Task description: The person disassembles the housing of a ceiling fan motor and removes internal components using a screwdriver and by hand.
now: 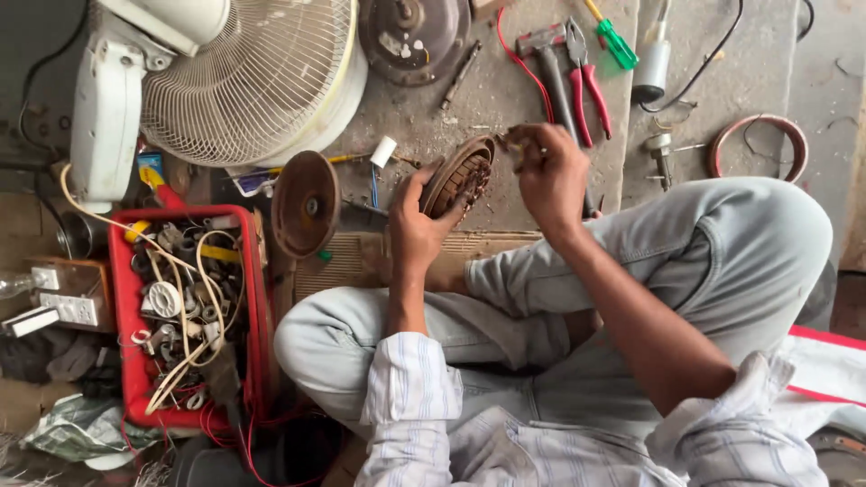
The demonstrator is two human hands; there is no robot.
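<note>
Two hands are busy on a round motor stator (pixel 458 176) with copper windings, held up on edge over the floor, just above the person's crossed legs. Left hand (pixel 417 225) is wrapped around the stator's lower rim, fingers curled on it from the side. Right hand (pixel 548 171) is closed in a pinch at the top edge of the stator, gripping something small there, can't make out what exactly.

Just left of the stator sits a rusty brown round motor cover (pixel 307 204), standing on its edge. Further left there's a red plastic crate (pixel 122 298) stuffed with wires and small parts, and behind it a white table fan (pixel 244 77) lying face up. Up on the concrete past the hands lie red-handled pliers (pixel 586 86), a hammer (pixel 550 68) and a green screwdriver (pixel 615 41), all well apart from the hands.
</note>
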